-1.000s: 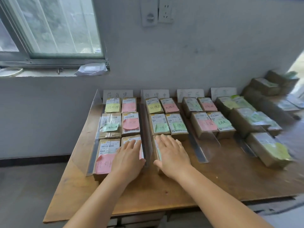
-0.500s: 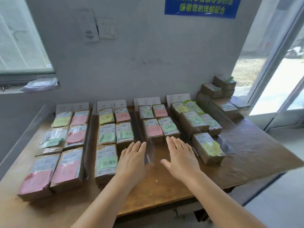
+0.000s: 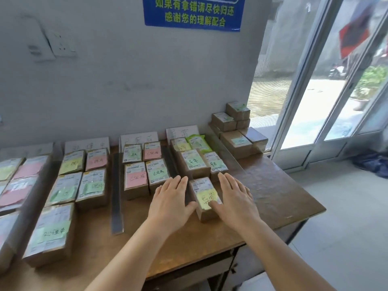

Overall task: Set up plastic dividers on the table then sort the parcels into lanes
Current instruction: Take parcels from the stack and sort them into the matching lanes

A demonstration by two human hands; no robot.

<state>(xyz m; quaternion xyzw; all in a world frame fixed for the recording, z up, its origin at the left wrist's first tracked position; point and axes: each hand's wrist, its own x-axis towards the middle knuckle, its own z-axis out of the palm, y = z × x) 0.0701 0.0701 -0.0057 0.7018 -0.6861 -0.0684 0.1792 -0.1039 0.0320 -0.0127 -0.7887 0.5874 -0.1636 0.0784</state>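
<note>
Brown parcels with coloured sticky notes lie in lanes on the wooden table (image 3: 281, 194). Clear plastic dividers (image 3: 116, 192) stand between the lanes, another divider (image 3: 227, 156) to the right of the last lane. My left hand (image 3: 170, 203) and my right hand (image 3: 236, 197) lie flat with fingers apart on either side of the front parcel with a yellow note (image 3: 206, 196) in the rightmost lane. Both thumbs touch that parcel. Neither hand lifts it.
White lane cards (image 3: 139, 138) lean against the wall behind each lane. A pile of several more parcels (image 3: 237, 128) sits at the table's back right corner. The table's right edge is near a glass door (image 3: 315, 101). A blue sign (image 3: 194, 12) hangs above.
The view has swung to the right. Both hands have left the front parcels of the left lanes, crossed the table and now flank the yellow-note parcel in the rightmost lane.
</note>
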